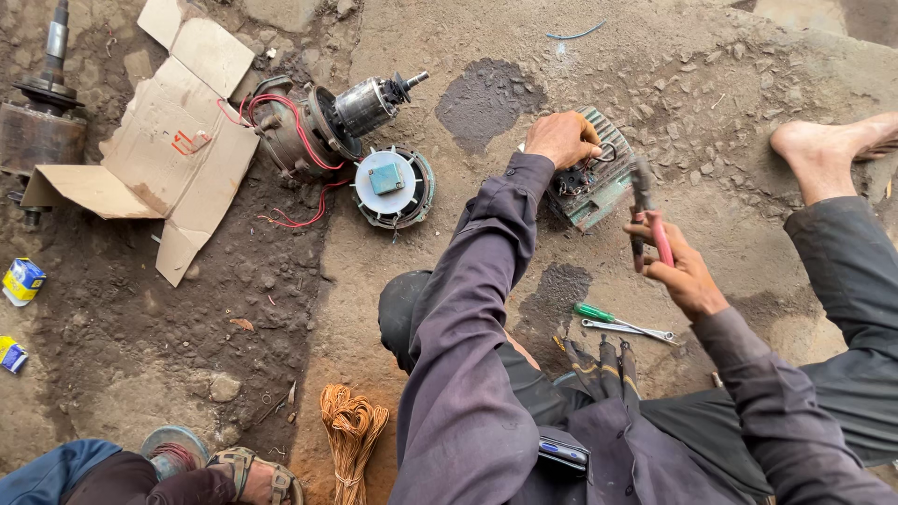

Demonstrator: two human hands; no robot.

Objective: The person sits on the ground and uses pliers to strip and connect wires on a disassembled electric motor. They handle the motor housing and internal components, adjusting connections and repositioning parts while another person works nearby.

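Sitting on bare, oil-stained ground (pixel 748 103), a person is seen at work on a ribbed green motor housing (pixel 599 182), which lies at about 1 o'clock from the frame's middle. The left hand (pixel 561 138) is closed over the housing's upper edge, fingers curled down onto it, so that it is pinned against the ground. Just at 4 o'clock from the housing, the right hand (pixel 678 271) is wrapped around red-handled pliers (pixel 647 213), whose dark head is raised toward the housing's right side — whether it touches the casing cannot be told.

The step in hand is judged to be work on the wiring or fittings inside the housing; a steady hold from the left hand and a precise bite by the pliers would be called for.

At 10 o'clock a torn cardboard sheet (pixel 168 140) is spread, with a wired motor core (pixel 323 122) and a round end cover (pixel 393 185) beside it, well apart from the hands. A coil of copper wire (pixel 354 430) lies at 7 o'clock. Smaller still, a green-handled screwdriver (pixel 599 314) and a spanner (pixel 629 328) rest just below the right hand.

The housing's interior is largely hidden by the left hand — only dark parts and thin wires are made out. A bare foot (pixel 828 150) is cut off at 2 o'clock.
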